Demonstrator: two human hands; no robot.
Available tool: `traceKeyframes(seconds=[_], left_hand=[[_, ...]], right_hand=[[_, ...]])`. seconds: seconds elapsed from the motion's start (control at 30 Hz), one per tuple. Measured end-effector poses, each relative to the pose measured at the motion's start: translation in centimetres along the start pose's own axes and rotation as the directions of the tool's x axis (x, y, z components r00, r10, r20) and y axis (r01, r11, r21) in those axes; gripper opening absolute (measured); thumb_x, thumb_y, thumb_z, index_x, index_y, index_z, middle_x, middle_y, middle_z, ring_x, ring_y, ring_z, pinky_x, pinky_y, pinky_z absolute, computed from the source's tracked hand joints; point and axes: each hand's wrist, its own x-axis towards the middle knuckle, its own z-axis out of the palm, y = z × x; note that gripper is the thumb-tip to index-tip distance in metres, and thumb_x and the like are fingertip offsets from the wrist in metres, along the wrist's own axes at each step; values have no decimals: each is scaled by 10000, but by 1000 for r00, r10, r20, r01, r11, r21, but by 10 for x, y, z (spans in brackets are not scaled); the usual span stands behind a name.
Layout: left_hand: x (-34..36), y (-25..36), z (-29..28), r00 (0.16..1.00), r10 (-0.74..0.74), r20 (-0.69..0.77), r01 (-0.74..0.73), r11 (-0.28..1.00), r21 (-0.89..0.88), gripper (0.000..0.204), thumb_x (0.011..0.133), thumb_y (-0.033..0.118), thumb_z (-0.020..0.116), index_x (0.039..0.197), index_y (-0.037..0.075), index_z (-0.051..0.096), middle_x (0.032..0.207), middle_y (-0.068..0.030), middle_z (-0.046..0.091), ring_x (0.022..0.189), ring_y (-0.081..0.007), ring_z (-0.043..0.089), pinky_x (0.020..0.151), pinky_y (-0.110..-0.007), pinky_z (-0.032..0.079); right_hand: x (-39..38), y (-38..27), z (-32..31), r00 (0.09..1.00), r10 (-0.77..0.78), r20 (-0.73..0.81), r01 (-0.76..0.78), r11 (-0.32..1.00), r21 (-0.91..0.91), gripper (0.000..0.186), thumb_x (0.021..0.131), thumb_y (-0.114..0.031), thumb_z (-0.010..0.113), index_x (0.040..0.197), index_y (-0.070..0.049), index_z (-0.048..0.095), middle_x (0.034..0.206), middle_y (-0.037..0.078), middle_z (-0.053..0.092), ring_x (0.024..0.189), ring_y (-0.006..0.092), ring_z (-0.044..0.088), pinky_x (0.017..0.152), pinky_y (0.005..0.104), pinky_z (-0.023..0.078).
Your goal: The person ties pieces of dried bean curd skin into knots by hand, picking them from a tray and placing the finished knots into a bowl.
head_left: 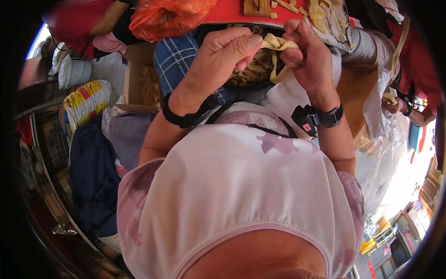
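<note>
A pale yellow, flat, pliable strip [277, 43] with a loose knot in it stretches between my two hands, one end hanging down. My left hand [218, 63] pinches its left side between thumb and fingers. On the other side, my right hand [312, 60] closes on the strip, forefinger raised. Below them is a dark basin holding a heap of similar strips [251, 73], partly hidden by my left hand. Black bands circle both wrists, and a small dark device sits by the right one.
Beyond my hands is a red tabletop [227, 13] with a wooden block [256, 8], an orange plastic bag [169, 18] and a tray [343, 35] of strips. A cardboard box [132, 88] stands left, near a patterned sack [88, 102]. Another person's hand [420, 116] is at right.
</note>
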Motion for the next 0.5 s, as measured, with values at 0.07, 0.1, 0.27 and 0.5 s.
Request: traceKeyframes(seconds=[0.07, 0.1, 0.27, 0.5], left_hand=[[1, -2, -5, 993, 59, -102, -13, 913, 407, 158, 873, 163, 580, 912, 10, 563, 701, -24, 523, 619, -136, 486, 588, -249, 408], [1, -3, -6, 973, 154, -171, 24, 671, 741, 169, 854, 147, 597, 963, 19, 579, 747, -47, 563, 640, -162, 517, 618, -261, 431], [6, -9, 6, 868, 488, 95, -215, 197, 957, 318, 738, 109, 645, 1032, 58, 535, 968, -130, 567, 768, -323, 575, 647, -400, 469], [-1, -28, -4, 980, 200, -10, -23, 163, 986, 283, 764, 49, 559, 1044, 78, 538, 923, -112, 531, 782, -307, 595, 644, -376, 488]], right_hand=[[3, 1, -7, 996, 11, 86, -10, 1000, -13, 243, 912, -311, 497, 855, -77, 518, 618, -38, 443, 491, 26, 329, 434, 176, 222], [2, 2, -4, 998, -29, 59, 37, 988, -151, 199, 907, -276, 514, 859, -83, 518, 617, -39, 453, 497, 21, 336, 434, 171, 224], [5, 17, 10, 997, 13, 78, 20, 909, -417, 97, 872, -151, 579, 853, -90, 505, 630, -33, 517, 519, 16, 436, 444, 152, 322], [4, 35, -5, 984, 162, 76, -82, 788, -610, 171, 890, -217, 567, 806, -77, 517, 642, -33, 522, 526, 23, 437, 464, 164, 341]])
